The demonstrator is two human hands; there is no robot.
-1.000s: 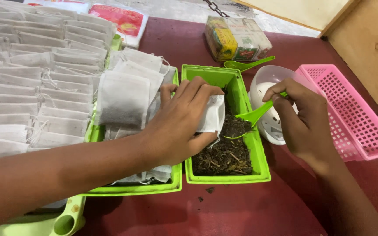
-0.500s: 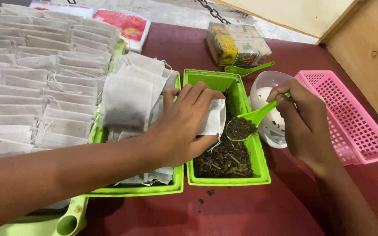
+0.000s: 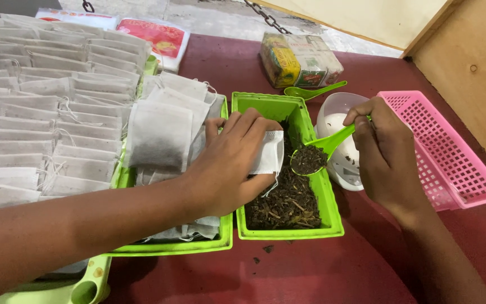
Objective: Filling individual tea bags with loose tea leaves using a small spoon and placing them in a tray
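left hand (image 3: 229, 163): pinches a small white tea bag (image 3: 268, 152) between thumb and fingers, holding it over the green tray of loose tea (image 3: 316, 222); the bag's mouth faces the scoop.
right hand (image 3: 386, 152): fingers closed around the handle of a green scoop (image 3: 316, 152), thumb on top.
green scoop: its bowl is heaped with dark tea leaves and hangs just beside the tea bag's open edge, above the tray.
green tray of loose tea: stands on the dark red bench (image 3: 333, 270) between the two hands; the dark leaves lie mostly in its near half.
second green tray (image 3: 170, 247): touches the first on its left side and holds empty white bags, some standing upright.
filled bags (image 3: 40, 112): lie in overlapping rows at far left.
small scale (image 3: 338, 152): white, with a clear bowl on it, just beyond the right hand.
pink basket (image 3: 451, 163): sits at the right edge of the bench.
spare green spoon (image 3: 310, 91): lies behind the tea tray, near a wrapped packet (image 3: 299, 59).
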